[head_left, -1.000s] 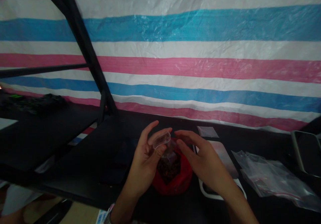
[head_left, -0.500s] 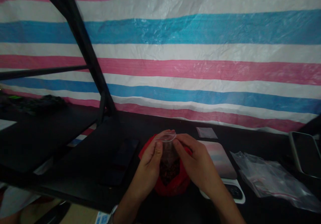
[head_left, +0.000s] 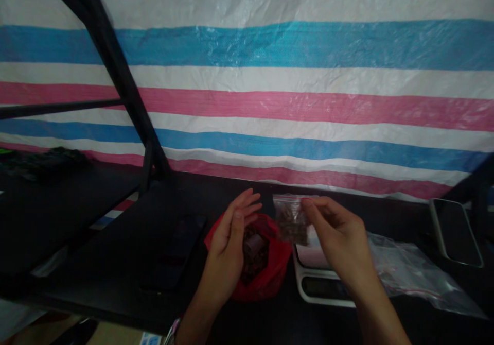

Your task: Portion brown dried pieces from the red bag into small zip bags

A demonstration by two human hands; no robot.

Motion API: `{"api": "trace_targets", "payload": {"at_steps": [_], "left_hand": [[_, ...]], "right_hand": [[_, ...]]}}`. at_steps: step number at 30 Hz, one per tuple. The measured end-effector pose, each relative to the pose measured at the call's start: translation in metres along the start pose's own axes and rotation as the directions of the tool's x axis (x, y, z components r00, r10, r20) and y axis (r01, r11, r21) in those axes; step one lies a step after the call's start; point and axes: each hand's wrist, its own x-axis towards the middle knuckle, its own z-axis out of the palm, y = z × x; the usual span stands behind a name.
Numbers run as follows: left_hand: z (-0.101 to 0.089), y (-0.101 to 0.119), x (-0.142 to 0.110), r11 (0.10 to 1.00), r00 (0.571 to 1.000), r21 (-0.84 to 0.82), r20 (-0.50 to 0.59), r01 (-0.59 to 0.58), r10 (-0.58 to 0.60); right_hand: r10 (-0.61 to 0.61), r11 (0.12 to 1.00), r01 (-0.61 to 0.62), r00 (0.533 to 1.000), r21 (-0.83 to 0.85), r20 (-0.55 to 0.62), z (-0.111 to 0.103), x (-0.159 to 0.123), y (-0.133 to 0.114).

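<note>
My right hand [head_left: 345,239] pinches the top corner of a small clear zip-lock bag [head_left: 289,220], which hangs with dark brown bits in its lower part. The bag is in front of the near-left corner area of a white kitchen scale [head_left: 309,289], partly hidden by my right hand. My left hand [head_left: 227,239] holds nothing; its fingers are stretched out and apart, over the left rim of a red plastic bag [head_left: 272,278]. Inside the red bag lie dark brown pieces and a small greyish cup-like thing [head_left: 253,245] that I cannot make out clearly.
A pile of clear plastic bags [head_left: 417,278] lies right of the scale. Farther right, a phone [head_left: 457,231] rests on the black table [head_left: 193,193]. Another dark phone-like slab [head_left: 177,252] lies at left. A black metal post [head_left: 123,72] rises before the striped sheet [head_left: 289,108].
The zip-lock bag has moved from between both hands over the red bag to the right, toward the scale, in my right hand. My left hand has let go and its fingers have spread.
</note>
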Motion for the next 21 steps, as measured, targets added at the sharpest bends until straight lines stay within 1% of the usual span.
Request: {"api": "trace_targets", "payload": {"at_steps": [1, 3, 5, 6, 7, 9, 11, 12, 14, 17, 19, 21], "left_hand": [[-0.003, 0.0, 0.002, 0.999, 0.998, 0.035, -0.049, -0.033, 0.035], [-0.009, 0.0, 0.006, 0.992, 0.989, 0.109, -0.121, -0.07, 0.083], [-0.014, 0.0, 0.008, 0.984, 0.981, 0.161, -0.165, -0.079, 0.106], [-0.016, -0.001, 0.009, 0.98, 0.977, 0.181, -0.179, -0.08, 0.113], [-0.017, -0.002, 0.009, 0.976, 0.976, 0.202, -0.186, -0.079, 0.117], [-0.016, -0.004, 0.009, 0.964, 0.973, 0.251, -0.185, -0.086, 0.135], [-0.013, -0.005, 0.007, 0.948, 0.971, 0.301, -0.174, -0.108, 0.166], [-0.011, -0.005, 0.006, 0.938, 0.969, 0.324, -0.167, -0.122, 0.184], [-0.01, -0.005, 0.005, 0.917, 0.961, 0.369, -0.16, -0.153, 0.224], [-0.013, -0.009, 0.006, 0.877, 0.938, 0.436, -0.17, -0.203, 0.301], [-0.019, -0.012, 0.008, 0.851, 0.91, 0.476, -0.213, -0.222, 0.357], [-0.025, -0.015, 0.011, 0.836, 0.876, 0.498, -0.267, -0.231, 0.401]], "right_hand": [[0.032, 0.999, -0.032, 0.999, -0.02, 0.002, -0.013, 0.003, 0.007], [0.108, 0.987, -0.103, 0.993, -0.123, 0.037, -0.037, 0.009, 0.025], [0.178, 0.955, -0.157, 0.982, -0.25, 0.066, -0.057, 0.012, 0.045], [0.191, 0.935, -0.16, 0.979, -0.317, 0.069, -0.064, 0.013, 0.055], [0.172, 0.912, -0.142, 0.984, -0.384, 0.044, -0.069, 0.013, 0.065], [0.08, 0.86, -0.088, 0.996, -0.502, -0.038, -0.076, 0.014, 0.079], [-0.012, 0.82, -0.054, 0.994, -0.57, -0.112, -0.081, 0.016, 0.089], [-0.03, 0.814, -0.054, 0.99, -0.579, -0.135, -0.084, 0.017, 0.092], [-0.029, 0.824, -0.08, 0.983, -0.561, -0.182, -0.09, 0.018, 0.095], [-0.018, 0.85, -0.118, 0.967, -0.513, -0.252, -0.098, 0.019, 0.097], [-0.031, 0.864, -0.105, 0.965, -0.493, -0.26, -0.1, 0.019, 0.098], [-0.047, 0.875, -0.07, 0.973, -0.478, -0.228, -0.099, 0.019, 0.097]]}}
